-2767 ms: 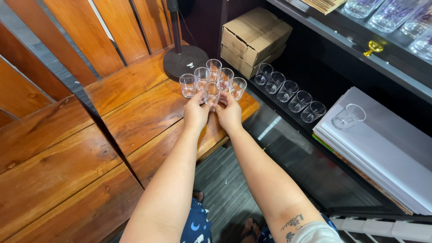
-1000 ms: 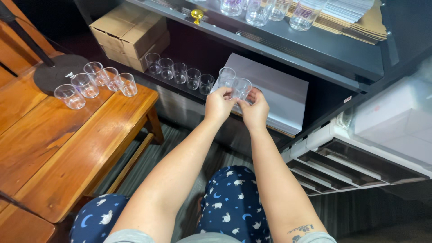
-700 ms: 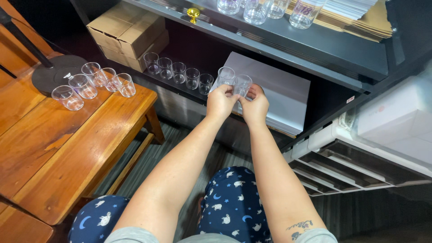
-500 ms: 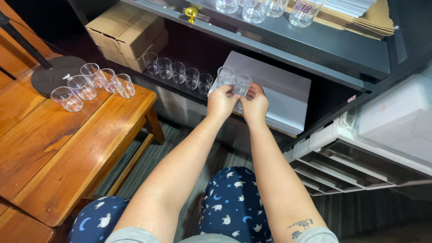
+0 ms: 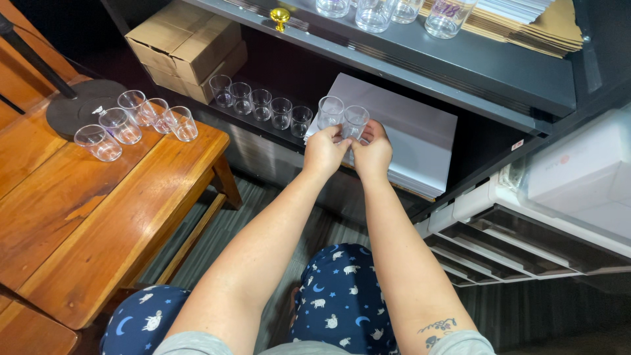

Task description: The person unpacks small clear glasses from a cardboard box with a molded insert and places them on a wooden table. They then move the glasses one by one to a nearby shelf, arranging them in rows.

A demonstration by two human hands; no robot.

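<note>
My left hand (image 5: 323,150) grips a small clear glass (image 5: 329,112) and my right hand (image 5: 373,152) grips a second one (image 5: 355,121); the two glasses touch side by side. Both hands hover by the lower shelf, in front of a stack of white sheets (image 5: 407,135). A row of several clear glasses (image 5: 261,104) stands on that shelf just to the left of my hands. Several more clear glasses (image 5: 135,118) stand on the wooden table (image 5: 98,210) at the left.
Cardboard boxes (image 5: 187,43) sit at the shelf's left end. A black round stand base (image 5: 82,108) rests on the table. The upper shelf (image 5: 420,52) carries glasses, a gold knob and brown paper. A white drawer unit (image 5: 552,217) stands at right.
I turned from the wooden table to the shelf, carrying two glasses. Over the last second my hands have stayed by the white stack, barely shifting.
</note>
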